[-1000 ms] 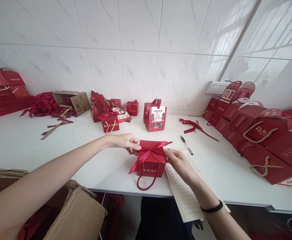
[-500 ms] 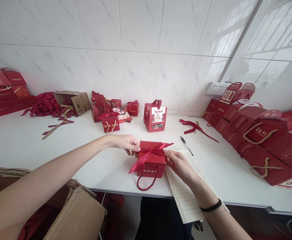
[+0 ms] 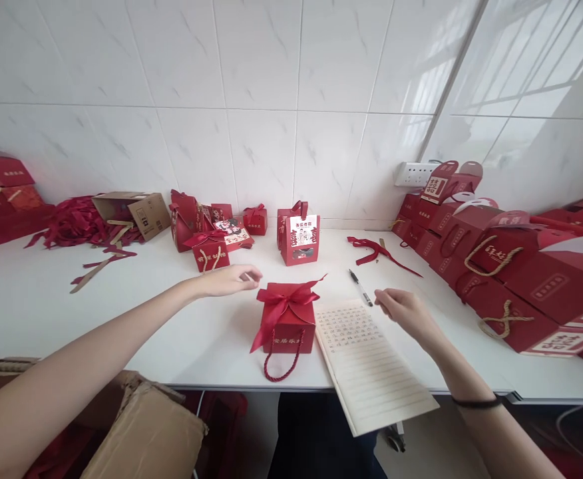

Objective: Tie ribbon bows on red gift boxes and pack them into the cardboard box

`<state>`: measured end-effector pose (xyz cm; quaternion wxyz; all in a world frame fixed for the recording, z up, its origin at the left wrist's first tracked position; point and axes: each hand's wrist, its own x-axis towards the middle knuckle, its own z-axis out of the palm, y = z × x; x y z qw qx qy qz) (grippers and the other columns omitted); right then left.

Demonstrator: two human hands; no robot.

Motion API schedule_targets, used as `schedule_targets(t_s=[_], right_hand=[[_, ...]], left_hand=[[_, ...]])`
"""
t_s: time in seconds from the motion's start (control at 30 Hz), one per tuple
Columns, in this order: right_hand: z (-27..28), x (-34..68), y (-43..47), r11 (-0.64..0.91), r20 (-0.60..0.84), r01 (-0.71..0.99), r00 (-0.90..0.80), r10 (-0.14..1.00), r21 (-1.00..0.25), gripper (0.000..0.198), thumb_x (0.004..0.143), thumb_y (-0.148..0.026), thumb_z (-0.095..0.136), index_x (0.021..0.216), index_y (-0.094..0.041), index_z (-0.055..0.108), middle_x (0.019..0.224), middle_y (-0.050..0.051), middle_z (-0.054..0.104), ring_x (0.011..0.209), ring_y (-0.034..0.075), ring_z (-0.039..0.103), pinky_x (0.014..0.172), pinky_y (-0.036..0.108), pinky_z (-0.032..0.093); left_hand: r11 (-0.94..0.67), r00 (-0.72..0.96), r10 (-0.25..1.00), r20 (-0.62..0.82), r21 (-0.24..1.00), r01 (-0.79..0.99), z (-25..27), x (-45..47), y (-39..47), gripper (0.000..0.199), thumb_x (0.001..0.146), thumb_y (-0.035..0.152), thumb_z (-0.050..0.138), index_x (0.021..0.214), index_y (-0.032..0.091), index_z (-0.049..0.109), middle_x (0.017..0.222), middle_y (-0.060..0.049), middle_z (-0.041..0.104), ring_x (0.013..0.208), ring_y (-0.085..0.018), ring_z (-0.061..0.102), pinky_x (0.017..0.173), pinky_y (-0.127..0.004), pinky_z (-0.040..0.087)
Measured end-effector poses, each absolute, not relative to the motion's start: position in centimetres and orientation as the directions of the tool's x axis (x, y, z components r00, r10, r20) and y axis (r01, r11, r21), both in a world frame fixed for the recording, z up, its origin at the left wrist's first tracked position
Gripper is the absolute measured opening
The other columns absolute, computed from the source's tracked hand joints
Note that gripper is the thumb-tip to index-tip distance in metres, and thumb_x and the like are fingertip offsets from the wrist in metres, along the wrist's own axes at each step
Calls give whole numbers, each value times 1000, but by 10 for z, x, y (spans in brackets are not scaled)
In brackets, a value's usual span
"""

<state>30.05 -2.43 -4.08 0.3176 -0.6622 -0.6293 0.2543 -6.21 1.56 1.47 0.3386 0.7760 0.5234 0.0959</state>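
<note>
A red gift box [image 3: 289, 326] stands at the front of the table, with a red cord handle hanging over its front. Across its lid lies a tied red ribbon bow [image 3: 287, 301]. My left hand [image 3: 231, 280] hovers just behind and left of the box, its fingers loosely apart and holding nothing. To the right of the box, my right hand [image 3: 405, 311] is in the air above the table with its fingers curled in and nothing visible in them. Close to its fingertips lies a black-and-clear pen [image 3: 360, 288], apparently untouched. Below it, a handwritten lined notebook [image 3: 371, 366] overhangs the table edge.
Red boxes [image 3: 526, 293] are stacked at the right and more boxes [image 3: 6, 206] at the left. Several finished boxes [image 3: 299, 243] stand at the back. A ribbon pile [image 3: 79, 223] spills near a small carton [image 3: 149, 214]. An open cardboard box [image 3: 146, 432] sits front left.
Both hands have let go of the ribbon bow. My right hand has moved right, towards the pen, and my left hand has drawn back slightly left. The view has shifted a little.
</note>
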Motion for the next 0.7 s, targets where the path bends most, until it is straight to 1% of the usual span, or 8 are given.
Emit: schedule_targets(t_s=[0.07,0.1,0.23,0.33,0.4,0.47,0.57,0.7], right_hand=[[-45,310,-1,-61,85,719,164,983,-693,33,83,-40,37,63,-18,48,68,4,55,56,16,48,48,25,32],[-48,311,10,-73,86,728,179,980,-681,29,84,-38,39,65,-18,49,70,4,57,59,17,50,49,25,33],[-63,303,47,-53,85,776,136,987,-628,19,81,-35,56,84,-16,54,70,6,58,69,22,55,56,27,36],[-73,294,55,-12,111,814,94,989,-581,26,80,-24,53,103,-12,51,72,8,58,75,26,56,60,29,36],[-76,296,54,27,114,822,47,992,-570,33,80,-19,47,112,-11,48,70,7,57,73,26,56,62,30,36],[-75,303,52,62,109,815,2,994,-576,38,79,-18,41,116,-13,46,68,4,58,67,24,56,62,31,38],[-69,318,52,36,113,734,56,992,-678,38,75,-22,35,107,-17,54,66,4,58,59,23,54,60,33,41],[-68,333,53,48,87,342,100,991,-939,28,66,-29,44,83,-20,64,80,13,61,75,25,58,70,36,47]], left_hand=[[-294,425,902,-73,615,731,22,-52,9,53,79,55,44,119,20,49,130,-9,49,117,-24,47,96,-34,39],[-330,451,890,-66,590,737,27,-45,4,60,78,58,44,125,20,44,135,-9,44,121,-25,44,99,-36,37],[-421,503,836,-222,330,845,42,-14,-22,107,55,66,65,142,21,21,148,-14,22,133,-37,23,103,-46,28],[-441,494,841,-221,249,862,38,1,-34,113,50,65,68,142,18,23,141,-20,33,127,-42,31,99,-47,31],[-422,477,853,-212,258,869,33,4,-36,108,53,65,66,141,17,26,132,-20,43,117,-40,43,92,-44,37],[-385,442,878,-184,278,880,30,1,-37,105,54,65,65,140,17,28,128,-18,46,113,-38,46,89,-41,39],[-328,365,930,-48,345,880,36,-13,-41,98,54,63,68,135,19,36,129,-16,45,116,-36,44,92,-39,38],[-226,179,974,137,580,783,62,-50,-57,81,65,53,67,133,19,37,131,-11,46,117,-29,46,95,-35,38]])
